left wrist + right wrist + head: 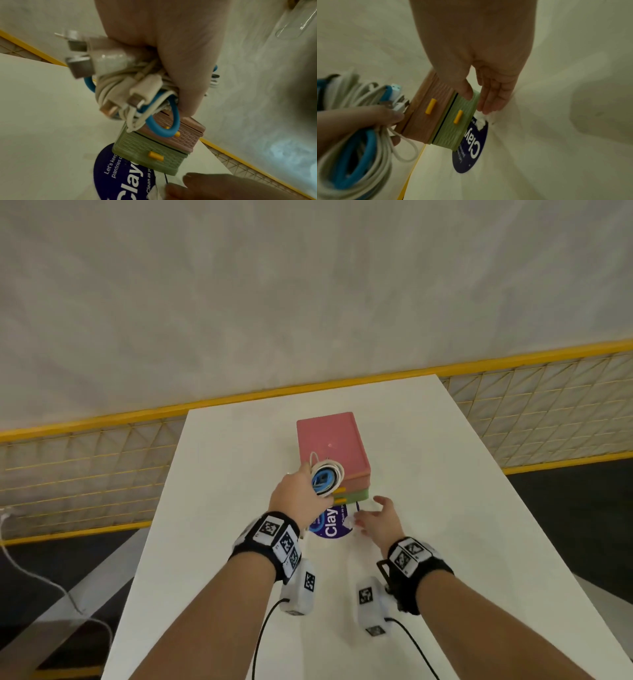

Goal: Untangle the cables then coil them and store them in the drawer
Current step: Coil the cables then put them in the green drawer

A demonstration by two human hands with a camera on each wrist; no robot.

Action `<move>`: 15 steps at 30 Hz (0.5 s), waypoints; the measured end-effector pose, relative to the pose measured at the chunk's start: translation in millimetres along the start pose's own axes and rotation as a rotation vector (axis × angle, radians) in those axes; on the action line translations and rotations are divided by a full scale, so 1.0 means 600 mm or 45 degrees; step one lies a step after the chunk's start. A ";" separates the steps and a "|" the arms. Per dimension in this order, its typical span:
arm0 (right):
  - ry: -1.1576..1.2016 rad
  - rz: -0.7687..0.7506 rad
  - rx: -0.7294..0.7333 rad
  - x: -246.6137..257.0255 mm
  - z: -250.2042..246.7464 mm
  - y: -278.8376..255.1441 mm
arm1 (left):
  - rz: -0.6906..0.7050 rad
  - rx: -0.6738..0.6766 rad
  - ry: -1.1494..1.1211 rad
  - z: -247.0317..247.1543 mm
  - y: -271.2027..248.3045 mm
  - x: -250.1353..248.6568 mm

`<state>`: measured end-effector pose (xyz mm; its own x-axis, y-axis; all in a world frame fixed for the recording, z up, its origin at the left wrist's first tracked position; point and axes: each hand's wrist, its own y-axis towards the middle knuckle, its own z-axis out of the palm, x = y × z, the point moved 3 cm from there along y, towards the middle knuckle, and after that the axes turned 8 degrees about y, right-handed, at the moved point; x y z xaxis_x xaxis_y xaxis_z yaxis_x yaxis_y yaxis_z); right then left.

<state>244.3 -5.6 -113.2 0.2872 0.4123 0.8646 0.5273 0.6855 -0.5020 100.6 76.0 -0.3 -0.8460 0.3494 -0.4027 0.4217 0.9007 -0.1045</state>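
Left hand [298, 497] first: we see its fingers curled round a coiled bundle of cables [326, 478], held up off the table just in front of the drawer unit's top. Largest item after that is the white table [445, 508], with a yellow-framed mesh rail [85, 474] beyond its far edge. On the table we note the small drawer unit [330, 445], pink top and pink upper drawer [186, 134] over a green lower drawer [154, 152], each with a yellow handle; both drawers look closed. Under its near edge we see a round dark blue sticker [330, 525] printed "Clay". Bundle detail from the left wrist view: white cables [109, 89] wound with a blue cable [164, 131], several USB plugs sticking out at the end. Right hand [378, 520] sits low beside the green drawer, fingers straight and relaxed, gripping nothing; its fingertips [489, 109] are at a small white crumpled scrap [480, 121] on the sticker's edge.
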 end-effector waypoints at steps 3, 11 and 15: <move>0.137 0.043 -0.047 0.004 0.036 0.025 | 0.002 0.028 -0.049 -0.006 0.004 -0.002; 0.234 -0.037 -0.095 0.001 0.024 -0.022 | 0.038 0.020 -0.051 -0.006 -0.006 -0.002; -0.050 -0.007 -0.226 -0.028 -0.015 -0.105 | 0.040 0.002 -0.145 -0.004 -0.014 -0.001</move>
<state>213.7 -60.9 -95.8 0.2541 0.4342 0.8642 0.6625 0.5729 -0.4826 96.8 68.6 2.7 -0.7898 0.3457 -0.5066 0.4480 0.8893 -0.0915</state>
